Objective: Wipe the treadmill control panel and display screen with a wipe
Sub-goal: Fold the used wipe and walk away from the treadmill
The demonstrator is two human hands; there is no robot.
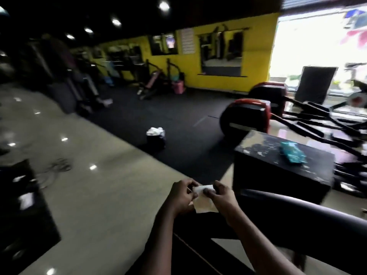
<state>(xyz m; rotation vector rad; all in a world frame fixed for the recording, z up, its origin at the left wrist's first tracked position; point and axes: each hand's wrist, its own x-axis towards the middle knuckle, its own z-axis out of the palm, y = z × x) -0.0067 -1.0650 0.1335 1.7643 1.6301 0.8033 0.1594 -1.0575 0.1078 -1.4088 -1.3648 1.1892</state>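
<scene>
- Beige glossy floor, far left: no part in the job.
- Bin on the dark mat, topped with crumpled white material; I take it for used wipes, though the blur leaves that unsure.
- Left hand: fingers curled, pinching the left edge of the wipe near its top.
- Wipe: white, small, partly folded, hanging between both hands at chest level, over the floor edge and touching no surface.
- Right hand: thumb and fingertips pinched on the wipe's right edge, opposite the left.
- Black box, right of the hands, with a teal packet lying on its top; probably the wipe supply.
- Dark curved rail, lower right: I read it as the treadmill's handrail. Control panel and display screen are out of view.
- Step in hand, as I judge it: unfolding or spreading the wipe; no wiping has begun.
- Next move calls for: turning right toward the treadmill, bringing the console into view, passing the wipe to one hand and laying it flat on the panel.
</scene>
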